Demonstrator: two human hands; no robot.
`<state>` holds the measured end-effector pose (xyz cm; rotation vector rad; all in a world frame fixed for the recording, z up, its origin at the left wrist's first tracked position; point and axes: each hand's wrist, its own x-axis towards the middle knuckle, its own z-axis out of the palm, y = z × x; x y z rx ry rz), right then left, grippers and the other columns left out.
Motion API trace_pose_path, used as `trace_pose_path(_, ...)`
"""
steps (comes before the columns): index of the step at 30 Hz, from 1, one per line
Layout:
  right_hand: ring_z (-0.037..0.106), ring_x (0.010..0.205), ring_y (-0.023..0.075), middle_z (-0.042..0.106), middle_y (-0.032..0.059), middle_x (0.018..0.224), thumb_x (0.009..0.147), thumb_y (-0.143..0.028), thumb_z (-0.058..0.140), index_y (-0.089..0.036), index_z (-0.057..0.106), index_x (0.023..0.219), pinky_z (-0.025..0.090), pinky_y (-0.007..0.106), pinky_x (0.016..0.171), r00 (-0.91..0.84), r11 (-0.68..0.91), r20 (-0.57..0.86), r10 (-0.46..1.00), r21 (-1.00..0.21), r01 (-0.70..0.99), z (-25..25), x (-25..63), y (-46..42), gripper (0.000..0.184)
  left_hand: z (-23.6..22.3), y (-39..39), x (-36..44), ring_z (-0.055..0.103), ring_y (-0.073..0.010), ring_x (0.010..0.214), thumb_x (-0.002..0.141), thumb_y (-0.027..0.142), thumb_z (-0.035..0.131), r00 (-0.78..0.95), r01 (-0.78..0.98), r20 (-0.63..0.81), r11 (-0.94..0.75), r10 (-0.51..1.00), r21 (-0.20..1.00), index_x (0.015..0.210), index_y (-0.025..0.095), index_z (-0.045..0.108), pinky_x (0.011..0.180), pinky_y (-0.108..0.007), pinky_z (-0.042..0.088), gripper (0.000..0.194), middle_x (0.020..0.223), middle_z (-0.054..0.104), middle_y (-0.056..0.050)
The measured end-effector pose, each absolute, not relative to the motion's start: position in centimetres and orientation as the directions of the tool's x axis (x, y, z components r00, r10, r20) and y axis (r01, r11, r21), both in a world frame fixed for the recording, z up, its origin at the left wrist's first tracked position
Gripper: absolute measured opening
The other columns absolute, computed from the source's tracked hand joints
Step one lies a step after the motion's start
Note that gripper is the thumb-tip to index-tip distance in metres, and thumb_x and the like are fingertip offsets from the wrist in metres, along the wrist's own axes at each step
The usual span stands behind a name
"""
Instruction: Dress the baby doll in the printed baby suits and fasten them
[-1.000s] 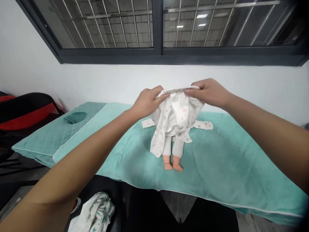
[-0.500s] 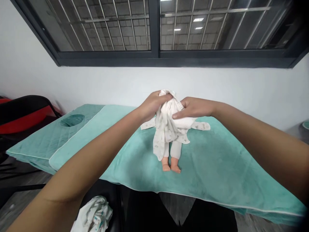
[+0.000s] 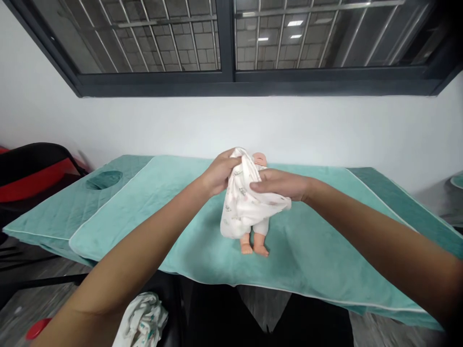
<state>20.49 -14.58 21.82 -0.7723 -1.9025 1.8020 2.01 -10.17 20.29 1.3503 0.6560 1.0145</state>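
A white printed baby garment (image 3: 241, 205) hangs from both hands in front of a baby doll (image 3: 260, 245). My left hand (image 3: 220, 172) is closed on its gathered upper left edge. On the other side, my right hand (image 3: 280, 183) grips the cloth, thumb on the front and fingers partly hidden by the fabric. The doll lies on its back on the green bed cover (image 3: 191, 226), feet toward me. Its bare feet, white-clad lower legs and part of its head show; the garment and my right hand hide most of its body.
A crumpled white and green cloth (image 3: 142, 318) rests on a black seat at the lower left. Beyond the bed are a white wall (image 3: 162, 125) and a barred window. A red and black chair (image 3: 36, 173) stands at the left. A red object (image 3: 38, 328) lies on the floor.
Both hands have come down slightly toward me with the garment, which now hangs more spread out. The doll's head has come into view, and its spread sleeves are now covered.
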Motion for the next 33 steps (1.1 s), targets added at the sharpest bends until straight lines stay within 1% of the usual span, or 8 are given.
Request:
trace_pose_path(3,0.067,0.086,0.0184,0.073,0.0057,0.096,0.076,-0.040,0.079,-0.015,0.072,0.096,0.052,0.027,0.075,-0.716,0.059,-0.145,0.683,-0.966,0.252,21.5,21.1,-14.1,0.033,19.3,-10.7,1.6,0.064,-0.0147,0.067,0.073,0.035,0.075,0.529,-0.108,0.045,0.014,0.847,0.994,0.092,0.017,0.069,0.062,-0.025,0.050,0.027,0.082,0.071,-0.003)
trace_pose_path(8,0.066,0.086,0.0173,0.071,0.0048,0.099,0.078,-0.036,0.076,-0.017,0.070,0.098,0.052,0.027,0.076,-0.493,0.007,0.002,0.870,-1.000,0.008,21.0,22.9,-13.0,0.028,18.2,-11.0,-0.7,0.069,-0.0223,0.086,0.070,0.050,0.079,0.709,-0.043,-0.023,0.076,0.705,0.996,0.111,0.016,0.069,0.074,-0.031,0.052,0.054,0.099,0.074,-0.012)
trace_pose_path(13,0.066,0.082,0.0191,0.070,0.0058,0.088,0.077,-0.041,0.076,-0.015,0.068,0.094,0.053,0.028,0.072,-0.505,0.025,0.085,0.859,-0.992,-0.125,20.6,21.5,-13.5,0.032,18.1,-11.1,-0.9,0.068,-0.0259,0.095,0.058,0.032,0.089,0.780,0.109,-0.047,-0.062,0.624,0.992,0.109,0.016,0.071,0.081,-0.034,0.052,0.056,0.102,0.074,-0.011)
trace_pose_path(17,0.067,0.093,0.0215,0.072,0.0081,0.100,0.079,-0.047,0.075,-0.017,0.068,0.106,0.054,0.030,0.077,-0.658,-0.008,-0.019,0.753,-1.000,0.019,20.9,20.2,-13.7,0.042,18.1,-10.9,0.5,0.068,-0.0216,0.089,0.067,0.033,0.082,0.554,-0.091,0.129,-0.095,0.822,0.991,0.106,0.017,0.070,0.080,-0.031,0.052,0.044,0.102,0.074,-0.007)
trace_pose_path(21,0.067,0.101,0.0223,0.073,0.0069,0.104,0.075,-0.040,0.080,-0.018,0.071,0.104,0.054,0.031,0.084,-0.704,0.042,-0.118,0.700,-0.978,0.206,21.6,20.5,-13.3,0.037,17.7,-11.0,0.9,0.069,-0.0205,0.090,0.069,0.038,0.080,0.456,-0.224,0.190,-0.095,0.870,0.970,0.109,0.020,0.068,0.081,-0.030,0.052,0.045,0.102,0.074,-0.006)
trace_pose_path(24,0.068,0.088,0.0194,0.073,0.0052,0.093,0.076,-0.044,0.078,-0.018,0.072,0.098,0.053,0.028,0.075,-0.608,0.071,-0.005,0.794,-0.992,0.100,21.6,21.2,-13.0,0.035,17.4,-11.3,0.2,0.069,-0.0237,0.093,0.072,0.045,0.078,0.602,-0.149,0.098,-0.009,0.793,0.989,0.111,0.016,0.069,0.084,-0.033,0.052,0.049,0.103,0.074,-0.010)
trace_pose_path(28,0.067,0.080,0.0183,0.072,0.0051,0.087,0.078,-0.053,0.075,-0.017,0.070,0.096,0.054,0.029,0.072,-0.537,0.025,0.092,0.838,-0.991,-0.130,19.8,21.4,-13.3,0.040,16.7,-11.5,-0.8,0.069,-0.0260,0.096,0.062,0.031,0.087,0.754,-0.057,-0.007,0.076,0.657,0.995,0.112,0.014,0.070,0.086,-0.035,0.052,0.055,0.103,0.074,-0.012)
trace_pose_path(33,0.069,0.086,0.0207,0.074,0.0074,0.096,0.076,-0.053,0.076,-0.018,0.072,0.099,0.055,0.031,0.078,-0.569,-0.103,-0.009,0.822,-0.986,-0.132,16.0,20.0,-15.3,0.042,15.2,-11.9,0.5,0.069,-0.0213,0.090,0.070,0.034,0.080,0.462,-0.411,0.183,0.026,0.868,0.911,0.108,0.020,0.070,0.080,-0.029,0.053,0.042,0.097,0.075,-0.007)
